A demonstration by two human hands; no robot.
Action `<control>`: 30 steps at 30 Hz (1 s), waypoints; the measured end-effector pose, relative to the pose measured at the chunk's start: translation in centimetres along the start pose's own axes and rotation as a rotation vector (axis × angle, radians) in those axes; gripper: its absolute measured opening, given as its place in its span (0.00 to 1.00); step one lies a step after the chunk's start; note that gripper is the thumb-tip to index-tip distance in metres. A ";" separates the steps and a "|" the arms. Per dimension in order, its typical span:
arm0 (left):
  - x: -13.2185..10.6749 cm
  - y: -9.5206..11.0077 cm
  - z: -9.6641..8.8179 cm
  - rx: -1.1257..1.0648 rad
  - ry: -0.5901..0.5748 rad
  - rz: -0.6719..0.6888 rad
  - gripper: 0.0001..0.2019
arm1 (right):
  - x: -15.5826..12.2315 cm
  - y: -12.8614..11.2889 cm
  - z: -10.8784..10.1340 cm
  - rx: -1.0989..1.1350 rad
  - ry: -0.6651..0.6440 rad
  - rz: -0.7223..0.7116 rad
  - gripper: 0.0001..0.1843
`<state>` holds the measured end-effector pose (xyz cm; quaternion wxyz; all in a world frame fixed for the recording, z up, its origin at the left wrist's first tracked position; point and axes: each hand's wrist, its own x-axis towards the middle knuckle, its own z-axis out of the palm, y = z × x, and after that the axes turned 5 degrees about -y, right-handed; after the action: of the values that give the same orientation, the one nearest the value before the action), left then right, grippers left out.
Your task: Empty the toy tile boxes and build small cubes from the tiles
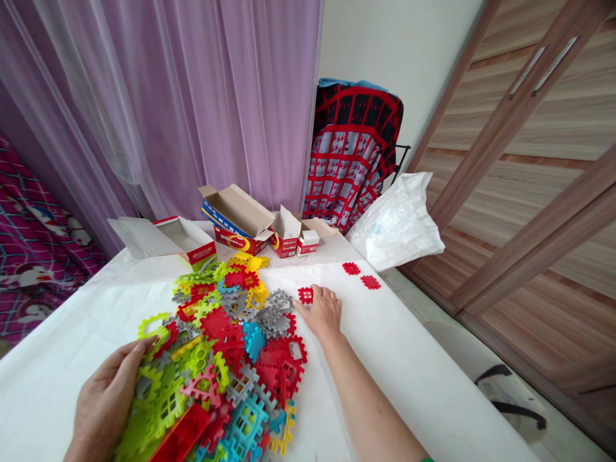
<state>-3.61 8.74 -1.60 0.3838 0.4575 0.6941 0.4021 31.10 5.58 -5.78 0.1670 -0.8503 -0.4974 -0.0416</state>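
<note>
A large heap of interlocking plastic building pieces (226, 346) in red, lime green, grey, blue and yellow spreads over the white table. At the heap's left edge, my left hand (113, 391) has thumb and forefinger pinched at a lime-green notched piece (150, 321). Just right of the heap, my right hand (323, 313) rests low over the table with bent fingers, its thumb and fingertips around a red window piece (305, 294). Two red notched pieces, one (351, 268) and another (370, 282), lie flat farther right.
Open cardboard boxes stand along the back: a red and white one (199, 252), a blue one (231, 215) on a red one, and small red ones (287, 244). A white plastic bag (397, 221) sits at the back right corner. Beyond the right edge is a stool (486, 366).
</note>
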 end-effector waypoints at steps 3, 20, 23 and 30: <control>-0.1 0.2 0.1 -0.006 0.006 0.002 0.24 | 0.4 0.7 -0.1 0.023 -0.066 -0.024 0.20; 0.3 -0.4 0.0 0.016 0.007 -0.002 0.22 | 1.1 0.1 -0.5 -0.068 -0.019 0.140 0.27; 0.4 -0.6 0.0 0.012 0.007 0.011 0.22 | 1.5 0.4 -0.2 -0.064 -0.028 0.154 0.21; 0.5 -0.9 -0.1 -0.021 0.002 0.017 0.22 | 1.8 2.2 -0.4 -0.019 -0.041 0.167 0.22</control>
<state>-4.12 8.91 -2.51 0.3843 0.4588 0.6864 0.4131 33.93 5.96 -5.48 0.1514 -0.8910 -0.4277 -0.0149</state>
